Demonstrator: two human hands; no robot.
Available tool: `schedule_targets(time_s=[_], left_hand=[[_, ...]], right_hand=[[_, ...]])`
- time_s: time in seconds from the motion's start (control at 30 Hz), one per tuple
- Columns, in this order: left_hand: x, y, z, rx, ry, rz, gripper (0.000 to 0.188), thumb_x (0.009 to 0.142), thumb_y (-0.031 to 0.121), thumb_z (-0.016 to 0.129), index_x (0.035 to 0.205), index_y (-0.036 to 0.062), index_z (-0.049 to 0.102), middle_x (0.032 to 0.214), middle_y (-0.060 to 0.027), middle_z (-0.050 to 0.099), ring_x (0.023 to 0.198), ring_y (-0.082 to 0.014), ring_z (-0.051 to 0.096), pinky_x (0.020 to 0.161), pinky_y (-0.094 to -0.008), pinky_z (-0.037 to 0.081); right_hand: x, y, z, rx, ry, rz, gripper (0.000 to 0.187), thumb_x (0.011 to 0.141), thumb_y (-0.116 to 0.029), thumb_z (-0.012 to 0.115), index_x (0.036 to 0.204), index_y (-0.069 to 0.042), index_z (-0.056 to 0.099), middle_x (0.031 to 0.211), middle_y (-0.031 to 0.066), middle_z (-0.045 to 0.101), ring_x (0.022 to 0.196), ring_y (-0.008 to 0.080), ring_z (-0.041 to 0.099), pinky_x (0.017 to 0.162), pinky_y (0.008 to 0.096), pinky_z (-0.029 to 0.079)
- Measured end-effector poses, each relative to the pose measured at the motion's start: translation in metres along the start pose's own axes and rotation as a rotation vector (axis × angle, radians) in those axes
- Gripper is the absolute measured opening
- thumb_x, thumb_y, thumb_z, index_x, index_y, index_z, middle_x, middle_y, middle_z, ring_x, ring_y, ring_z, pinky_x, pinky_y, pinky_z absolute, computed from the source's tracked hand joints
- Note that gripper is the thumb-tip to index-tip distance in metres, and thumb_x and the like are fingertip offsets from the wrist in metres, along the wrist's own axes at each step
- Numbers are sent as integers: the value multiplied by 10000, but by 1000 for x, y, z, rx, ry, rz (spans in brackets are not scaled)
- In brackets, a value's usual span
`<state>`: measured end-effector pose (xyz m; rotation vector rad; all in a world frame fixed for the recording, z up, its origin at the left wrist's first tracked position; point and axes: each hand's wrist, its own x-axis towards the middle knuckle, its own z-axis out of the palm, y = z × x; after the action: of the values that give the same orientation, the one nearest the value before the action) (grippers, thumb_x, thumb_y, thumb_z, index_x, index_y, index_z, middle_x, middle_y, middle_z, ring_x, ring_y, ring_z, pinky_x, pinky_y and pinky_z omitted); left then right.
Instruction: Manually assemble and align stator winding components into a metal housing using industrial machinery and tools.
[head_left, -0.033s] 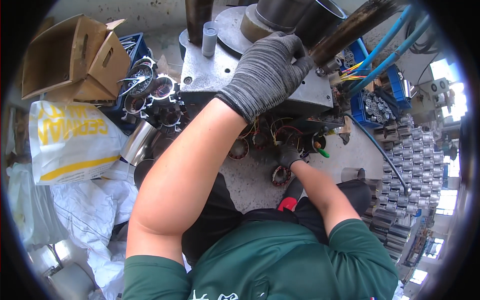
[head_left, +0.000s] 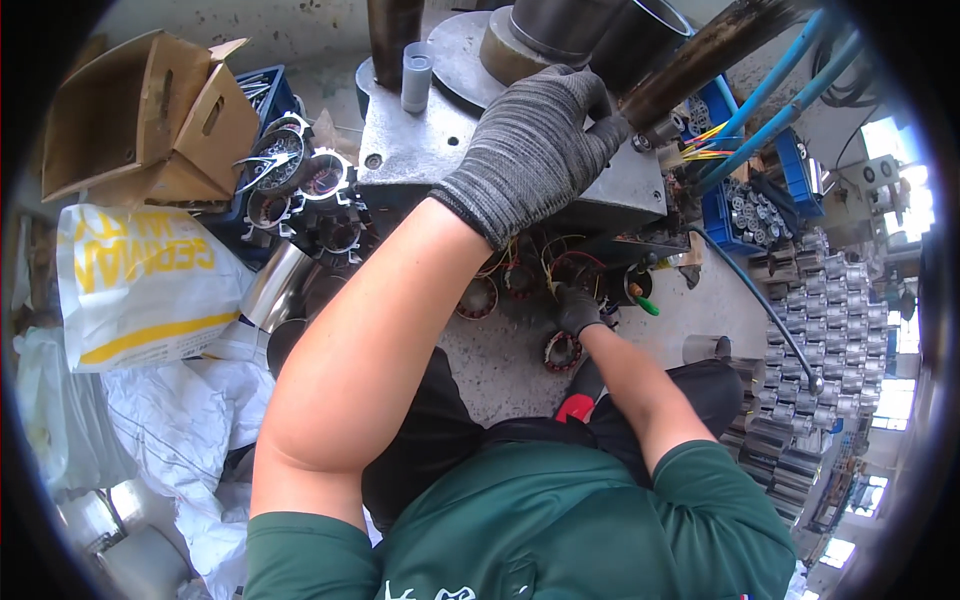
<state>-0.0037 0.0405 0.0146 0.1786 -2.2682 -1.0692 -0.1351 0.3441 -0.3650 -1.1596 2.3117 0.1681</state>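
My left hand, in a grey knitted glove, is over the metal plate of a machine, just in front of a dark steel cylinder. Its fingers are curled, and the glove hides whatever lies under them. Lower down, my right hand, in a dark glove, reaches to the floor among copper-wound stators with loose coloured wires. One wound stator lies just below that hand; another stator is to its left. The right fingers are too small and dark to read.
A grey plastic tube stands on the plate. Left are an open cardboard box, motor housings and a white bag. Right are blue hoses, a blue parts bin, a green-handled tool and stacked metal housings.
My right hand has shifted very slightly up toward the coloured wires. My left hand stays in nearly the same place.
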Motion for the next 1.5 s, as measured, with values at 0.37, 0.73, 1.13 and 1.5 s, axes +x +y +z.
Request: schedule_targets(time_s=[0.37, 0.73, 1.13, 1.5], left_hand=[[0, 4, 18, 100, -151, -4, 343, 981, 339, 718, 1056, 5, 716, 1056, -193, 707, 1032, -333, 703, 932, -439, 550], [-1, 14, 22, 156, -370, -26, 370, 982, 370, 705, 1111, 23, 701, 1018, -221, 708, 971, -354, 714, 875, -447, 558], [-2, 29, 43, 203, -481, 57, 364, 987, 357, 680, 1155, 35, 702, 1115, -217, 718, 1078, -378, 695, 966, -452, 539], [-26, 35, 56, 320, -895, 70, 438, 976, 370, 661, 1253, 32, 665, 1139, -236, 710, 1112, -399, 677, 999, -466, 519]], right_hand=[[-2, 3, 32, 482, 682, 610, 732, 855, -588, 696, 1423, -143, 572, 1468, 266, 532, 1211, 490, 608, 1015, 546, 496], [-12, 52, 19, 501, 657, 704, 582, 903, -519, 670, 1311, -107, 624, 1065, 204, 748, 976, 469, 711, 829, 522, 556], [-75, 33, -93, -195, 912, -86, 307, 1001, -195, 619, 1212, 8, 713, 1062, 139, 751, 951, 201, 665, 877, 352, 538], [-90, 12, -131, -26, -113, -164, 328, 845, -183, 638, 1104, -23, 759, 1071, 246, 740, 1047, 384, 720, 900, 487, 571]])
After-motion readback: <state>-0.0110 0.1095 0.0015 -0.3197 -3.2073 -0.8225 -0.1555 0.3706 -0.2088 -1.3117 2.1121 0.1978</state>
